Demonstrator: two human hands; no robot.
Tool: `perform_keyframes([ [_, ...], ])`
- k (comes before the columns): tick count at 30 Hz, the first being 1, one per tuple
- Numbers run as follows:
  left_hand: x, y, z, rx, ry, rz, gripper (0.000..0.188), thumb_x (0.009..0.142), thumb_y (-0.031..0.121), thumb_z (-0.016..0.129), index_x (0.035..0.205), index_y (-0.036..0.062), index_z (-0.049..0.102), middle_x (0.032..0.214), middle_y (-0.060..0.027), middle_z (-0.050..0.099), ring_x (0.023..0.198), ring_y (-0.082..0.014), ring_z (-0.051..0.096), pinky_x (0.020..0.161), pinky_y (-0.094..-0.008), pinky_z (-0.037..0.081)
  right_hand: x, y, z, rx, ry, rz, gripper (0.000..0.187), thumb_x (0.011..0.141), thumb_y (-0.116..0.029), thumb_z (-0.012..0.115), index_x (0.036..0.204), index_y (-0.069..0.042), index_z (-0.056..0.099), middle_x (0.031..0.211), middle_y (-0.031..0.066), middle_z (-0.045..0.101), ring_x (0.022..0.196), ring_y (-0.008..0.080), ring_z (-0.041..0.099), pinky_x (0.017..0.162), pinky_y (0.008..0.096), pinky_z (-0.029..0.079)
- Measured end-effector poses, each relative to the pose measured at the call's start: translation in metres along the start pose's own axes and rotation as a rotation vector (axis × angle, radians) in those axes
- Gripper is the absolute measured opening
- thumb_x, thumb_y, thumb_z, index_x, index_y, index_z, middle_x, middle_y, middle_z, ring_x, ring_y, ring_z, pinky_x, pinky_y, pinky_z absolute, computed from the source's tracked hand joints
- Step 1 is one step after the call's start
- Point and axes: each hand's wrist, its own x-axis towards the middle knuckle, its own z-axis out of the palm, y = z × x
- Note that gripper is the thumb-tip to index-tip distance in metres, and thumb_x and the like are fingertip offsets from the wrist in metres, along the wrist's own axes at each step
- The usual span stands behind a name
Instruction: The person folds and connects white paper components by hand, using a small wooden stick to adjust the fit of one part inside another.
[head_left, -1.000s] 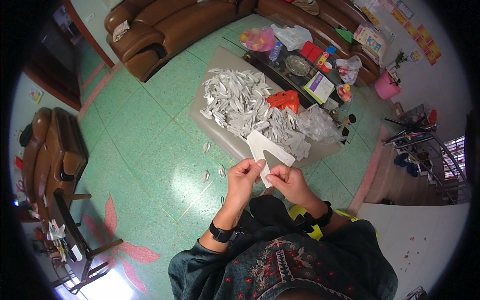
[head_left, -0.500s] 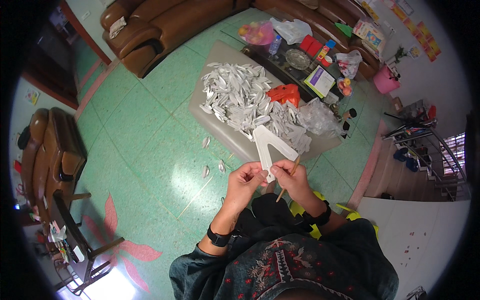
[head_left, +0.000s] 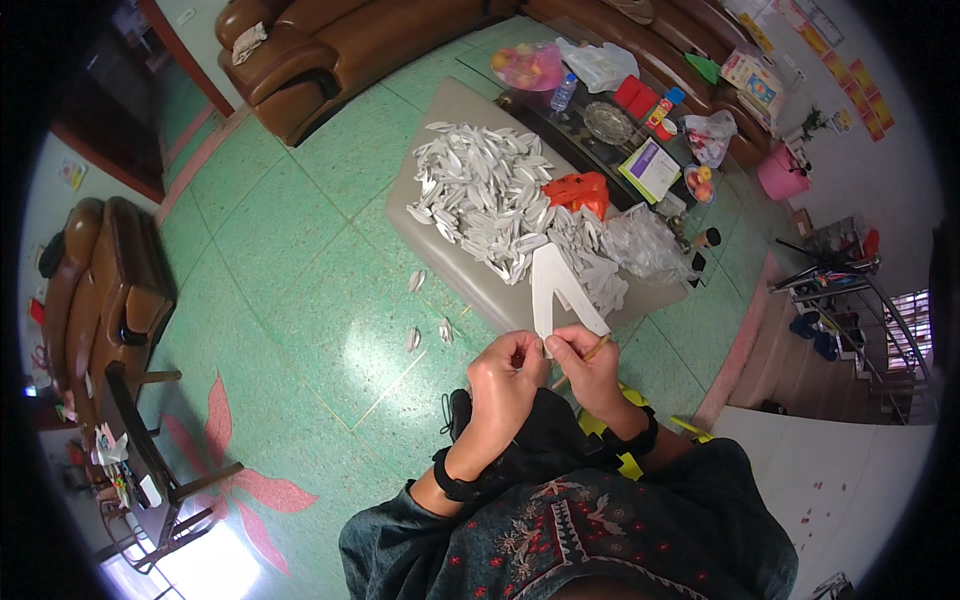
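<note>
A white V-shaped strip, seemingly paper or thin card (head_left: 545,292), points its bend away from me. One of its ends is pinched between the fingertips of my left hand (head_left: 503,378), which is closed. My right hand (head_left: 592,378) grips the same end from the other side, its thumb against the strip. Across the right palm lies a thin wooden stick (head_left: 598,348), also held by that hand. Beyond my hands, a heap of folded grey-white paper pieces (head_left: 480,190) covers much of a low grey padded bench (head_left: 404,198).
Beside the heap lie a red plastic bag (head_left: 580,192) and a clear plastic bag (head_left: 645,245). Behind is a dark glass coffee table carrying a glass ashtray (head_left: 608,122), fruit and a bottle (head_left: 563,93). Three folded pieces, one here (head_left: 417,281), rest on the green floor (head_left: 300,250).
My left fingers have closed in tighter on the strip's near end, and the left wrist has turned, showing the back of the hand. The strip's bend has shifted slightly right.
</note>
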Motion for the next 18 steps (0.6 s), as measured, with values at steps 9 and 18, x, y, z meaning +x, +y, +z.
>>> perform_keyframes([
  [9,0.005,0.006,0.010,0.078,-0.012,0.100,0.010,0.076,0.006,0.064,0.078,-0.0018,0.058,0.064,-0.0090,0.057,0.053,-0.0124,0.053,0.049,-0.0256,0.043,0.011,0.002,-0.007,-0.334,0.110,-0.243,0.010,0.082,-0.007,0.061,0.082,0.003,0.059,0.059,-0.0003,0.056,0.054,0.0031,0.048,0.049,0.0208,0.039],
  [18,0.043,-0.004,-0.001,-0.560,-0.299,-0.334,0.011,0.082,0.013,0.064,0.083,0.0025,0.061,0.073,0.0004,0.059,0.063,-0.0063,0.052,0.057,-0.0198,0.040,0.028,0.000,-0.039,-0.024,-0.235,0.043,0.015,0.081,-0.008,0.064,0.088,0.004,0.058,0.070,0.0013,0.059,0.060,0.0054,0.052,0.053,0.0207,0.042],
])
